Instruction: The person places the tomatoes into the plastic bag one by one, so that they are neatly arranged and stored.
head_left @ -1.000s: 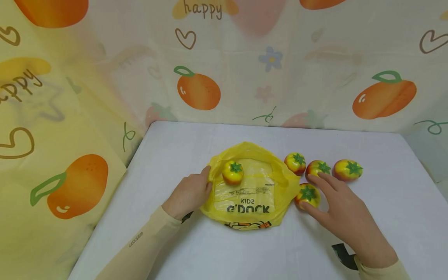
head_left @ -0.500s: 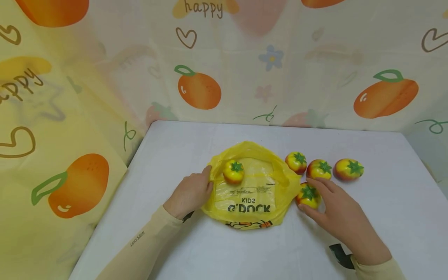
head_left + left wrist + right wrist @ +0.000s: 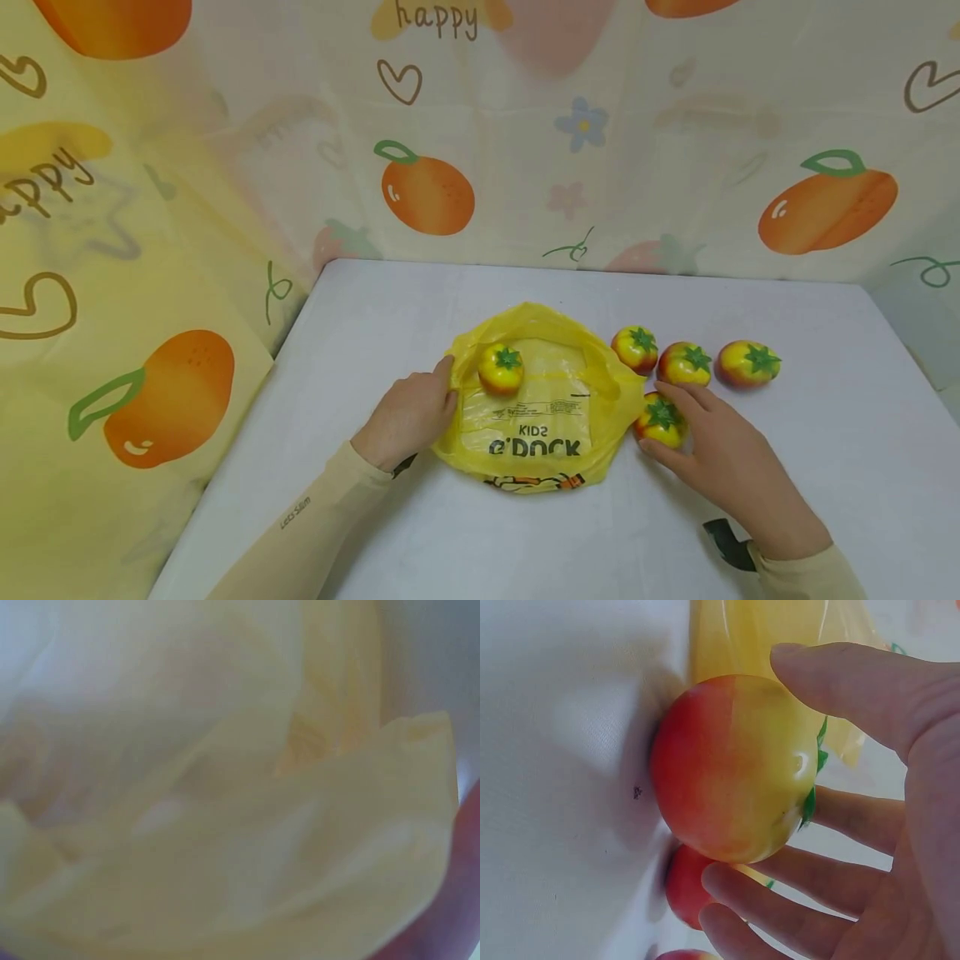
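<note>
A yellow plastic bag (image 3: pixel 611 417) lies with its mouth spread on the table, with one yellow-red tomato (image 3: pixel 500 369) with a green star-shaped calyx inside it. My left hand (image 3: pixel 408 417) pinches the bag's left rim; in the left wrist view the bag's thin film (image 3: pixel 247 847) fills most of the picture. Just right of the bag, my right hand (image 3: pixel 738 471) grips another tomato (image 3: pixel 660 421). The right wrist view has its thumb (image 3: pixel 840 682) against one side of this tomato and the fingers curving round the other side, calyx toward the palm.
Three more tomatoes lie beyond the right hand: one by the bag's right edge (image 3: pixel 634 348), one in the middle (image 3: pixel 684 364) and one farthest right (image 3: pixel 747 363). A fruit-printed cloth (image 3: pixel 495 167) hangs behind the white table (image 3: pixel 360 308).
My right hand has shifted slightly left and its thumb and fingers have drawn closer around the nearest tomato. The left hand keeps its place on the bag.
</note>
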The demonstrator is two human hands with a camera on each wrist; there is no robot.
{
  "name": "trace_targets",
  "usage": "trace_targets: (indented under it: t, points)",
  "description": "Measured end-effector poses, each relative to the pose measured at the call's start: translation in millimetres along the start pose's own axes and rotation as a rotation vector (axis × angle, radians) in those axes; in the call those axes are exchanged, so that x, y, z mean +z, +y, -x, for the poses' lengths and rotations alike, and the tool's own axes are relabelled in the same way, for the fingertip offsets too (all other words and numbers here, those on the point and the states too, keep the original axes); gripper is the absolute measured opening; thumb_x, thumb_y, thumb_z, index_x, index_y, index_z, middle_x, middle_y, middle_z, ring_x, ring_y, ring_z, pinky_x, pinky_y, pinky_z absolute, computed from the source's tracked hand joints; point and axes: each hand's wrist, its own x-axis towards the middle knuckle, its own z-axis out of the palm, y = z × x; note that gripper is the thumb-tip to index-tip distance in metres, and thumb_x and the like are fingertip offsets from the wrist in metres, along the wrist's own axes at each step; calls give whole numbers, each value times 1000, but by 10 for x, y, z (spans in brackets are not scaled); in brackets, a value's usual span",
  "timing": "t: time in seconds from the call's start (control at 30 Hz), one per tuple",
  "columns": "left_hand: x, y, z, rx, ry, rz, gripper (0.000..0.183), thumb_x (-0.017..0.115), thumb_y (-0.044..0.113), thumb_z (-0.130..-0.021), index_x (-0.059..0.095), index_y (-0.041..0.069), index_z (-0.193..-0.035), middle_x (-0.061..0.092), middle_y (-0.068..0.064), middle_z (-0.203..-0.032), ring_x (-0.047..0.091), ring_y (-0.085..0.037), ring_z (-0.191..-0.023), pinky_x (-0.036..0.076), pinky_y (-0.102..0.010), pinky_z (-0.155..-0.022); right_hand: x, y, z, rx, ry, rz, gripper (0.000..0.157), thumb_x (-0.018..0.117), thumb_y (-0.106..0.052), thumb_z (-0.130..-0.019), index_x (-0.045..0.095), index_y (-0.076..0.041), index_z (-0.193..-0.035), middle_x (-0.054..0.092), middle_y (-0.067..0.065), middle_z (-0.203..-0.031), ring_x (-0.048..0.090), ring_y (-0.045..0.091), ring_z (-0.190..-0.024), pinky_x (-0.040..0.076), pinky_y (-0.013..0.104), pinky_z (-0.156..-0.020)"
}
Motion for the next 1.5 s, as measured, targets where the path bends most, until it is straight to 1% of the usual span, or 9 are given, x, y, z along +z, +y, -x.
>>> trace_targets:
  t: [0.13,0.3,0.53,0.77,0.93,1.03,1.17,1.33,1.5]
  points:
    - [5,-2,-1,6,7,4,55,57,18,-109,46,-8,-156,76,-23,-96,63,-22,-65,55,-37,-61,7,-13,-13,1,-5,2,85,88,-49,-87,55,-9,-154,59,23,-153,61,46,-131,53,70,-103]
    - [7,2,6,-1,5,4,56,57,18,-109,45,-8,-157,76,-23,-98,63,-22,-66,56,-38,-62,27,-36,-29,29,-43,-7,87,87,-52,-88,54,-10,-156,57,23,-154,62,46,-130,53,70,-102]
    - [8,-3,-1,-20,-7,10,57,56,21,-110,44,-6,-159,76,-23,-102,61,-22,-65,53,-34,-60,50,-36,-53,54,-72,-6,89,88,-53,-87,52,-10,-157,57,23,-154,63,45,-127,53,70,-102]
    - [-25,11,1,-14,1,2,56,55,19,-110,44,-6,-159,75,-21,-94,58,-22,-61,48,-31,-56,50,-34,-53,27,-48,-26,87,88,-47,-88,51,-9,-158,56,23,-156,62,46,-130,52,70,-104]
    - [-25,14,9,-12,1,12,55,54,19,-110,45,-6,-158,76,-23,-102,60,-22,-65,51,-33,-60,59,-31,-46,28,-45,-33,87,88,-47,-88,51,-9,-158,55,23,-156,62,47,-129,51,71,-104]
    - [-14,12,25,-17,-6,18,55,54,18,-110,45,-6,-158,76,-23,-103,60,-22,-66,52,-34,-61,68,-25,-44,33,-55,-32,88,88,-48,-88,50,-9,-158,55,24,-156,63,47,-128,51,71,-104]
    - [8,5,32,-11,5,16,54,55,17,-110,46,-7,-157,76,-24,-101,61,-23,-65,52,-35,-60,66,-8,-41,30,-55,-16,89,88,-49,-88,50,-9,-159,55,25,-156,62,47,-128,52,71,-103]
    - [17,-1,19,3,12,3,53,54,17,-110,47,-8,-156,76,-23,-97,61,-23,-64,53,-35,-60,-5,3,-27,58,-67,-7,91,87,-51,-88,49,-9,-159,54,27,-156,61,49,-130,51,72,-103]
    - [27,-7,12,6,13,-5,53,54,18,-110,47,-8,-156,77,-23,-98,61,-22,-65,54,-36,-61,-188,6,-14,94,-61,5,89,85,-52,-90,48,-9,-159,51,31,-156,58,54,-131,50,75,-101]
